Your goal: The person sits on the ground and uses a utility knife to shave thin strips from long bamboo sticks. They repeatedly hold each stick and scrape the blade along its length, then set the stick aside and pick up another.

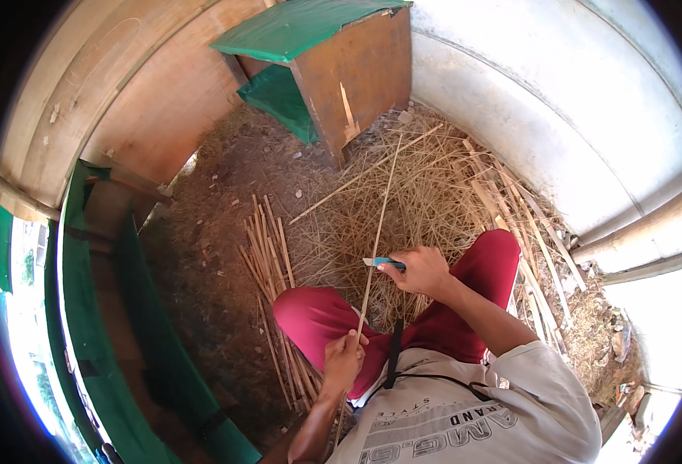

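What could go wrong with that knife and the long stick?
The blue-handled cutter knife in the right hand might slip along the long, thin, pale strip and nick the bare left hand gripping it. It might also catch the left leg in dark red trousers, near the strip. The strip looks slim, so it could snap.

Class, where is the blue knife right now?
In the head view, just right of centre, the blue knife is in the right hand, its blade crossing the thin strip.
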The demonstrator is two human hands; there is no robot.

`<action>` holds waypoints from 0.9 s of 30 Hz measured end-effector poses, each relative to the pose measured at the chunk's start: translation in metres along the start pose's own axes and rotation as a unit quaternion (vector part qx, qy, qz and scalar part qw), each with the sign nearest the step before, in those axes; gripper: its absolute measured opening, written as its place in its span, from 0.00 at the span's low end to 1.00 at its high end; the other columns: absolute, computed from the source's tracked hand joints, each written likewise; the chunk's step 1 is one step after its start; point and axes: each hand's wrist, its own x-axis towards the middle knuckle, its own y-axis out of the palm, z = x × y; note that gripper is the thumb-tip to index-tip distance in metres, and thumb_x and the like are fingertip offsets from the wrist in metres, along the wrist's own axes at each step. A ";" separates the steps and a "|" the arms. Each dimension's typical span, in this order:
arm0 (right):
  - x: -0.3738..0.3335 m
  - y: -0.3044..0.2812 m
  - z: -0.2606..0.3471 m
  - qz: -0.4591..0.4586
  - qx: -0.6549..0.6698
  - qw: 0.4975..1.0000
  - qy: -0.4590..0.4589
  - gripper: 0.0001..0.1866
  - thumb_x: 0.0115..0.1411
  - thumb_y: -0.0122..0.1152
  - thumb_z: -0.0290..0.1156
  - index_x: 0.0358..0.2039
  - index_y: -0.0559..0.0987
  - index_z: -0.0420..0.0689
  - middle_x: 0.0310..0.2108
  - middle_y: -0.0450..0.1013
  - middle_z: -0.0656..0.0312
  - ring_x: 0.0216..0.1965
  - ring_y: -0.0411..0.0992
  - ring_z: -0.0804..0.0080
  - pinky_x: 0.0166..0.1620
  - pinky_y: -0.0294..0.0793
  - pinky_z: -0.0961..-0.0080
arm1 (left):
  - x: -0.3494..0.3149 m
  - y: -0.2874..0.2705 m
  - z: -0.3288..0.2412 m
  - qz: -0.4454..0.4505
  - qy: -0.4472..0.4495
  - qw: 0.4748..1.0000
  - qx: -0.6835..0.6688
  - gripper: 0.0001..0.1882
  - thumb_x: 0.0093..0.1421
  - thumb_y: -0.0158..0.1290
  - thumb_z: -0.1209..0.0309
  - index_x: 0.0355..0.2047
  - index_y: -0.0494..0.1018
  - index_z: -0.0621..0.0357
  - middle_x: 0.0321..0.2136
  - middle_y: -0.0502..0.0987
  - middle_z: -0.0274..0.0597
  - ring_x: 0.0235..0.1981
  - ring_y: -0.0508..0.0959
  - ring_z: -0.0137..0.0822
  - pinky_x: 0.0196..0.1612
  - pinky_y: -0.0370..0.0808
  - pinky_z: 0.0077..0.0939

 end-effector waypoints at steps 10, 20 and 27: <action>0.047 -0.035 -0.035 -0.063 -0.041 0.996 0.051 0.21 0.62 0.59 0.54 0.31 0.86 0.48 0.17 0.75 0.57 0.20 0.77 0.57 0.26 0.77 0.60 | -0.015 -0.021 0.015 0.039 -0.014 0.999 -0.014 0.21 0.75 0.39 0.60 0.34 0.73 0.65 0.16 0.62 0.27 0.14 0.58 0.18 0.17 0.54 0.16; 0.096 -0.019 -0.067 0.026 -0.055 0.985 0.163 0.21 0.63 0.58 0.55 0.35 0.87 0.50 0.18 0.76 0.57 0.20 0.76 0.59 0.26 0.76 0.62 | -0.052 -0.045 0.019 -0.001 -0.097 0.995 -0.021 0.20 0.75 0.39 0.62 0.34 0.72 0.65 0.16 0.61 0.27 0.13 0.58 0.19 0.17 0.53 0.18; 0.135 -0.024 -0.089 0.084 -0.093 0.972 0.199 0.24 0.65 0.55 0.56 0.34 0.86 0.48 0.21 0.77 0.57 0.25 0.77 0.58 0.29 0.77 0.61 | -0.072 -0.065 0.035 -0.039 -0.099 0.994 0.030 0.20 0.75 0.40 0.62 0.34 0.74 0.64 0.17 0.62 0.28 0.14 0.59 0.20 0.17 0.54 0.18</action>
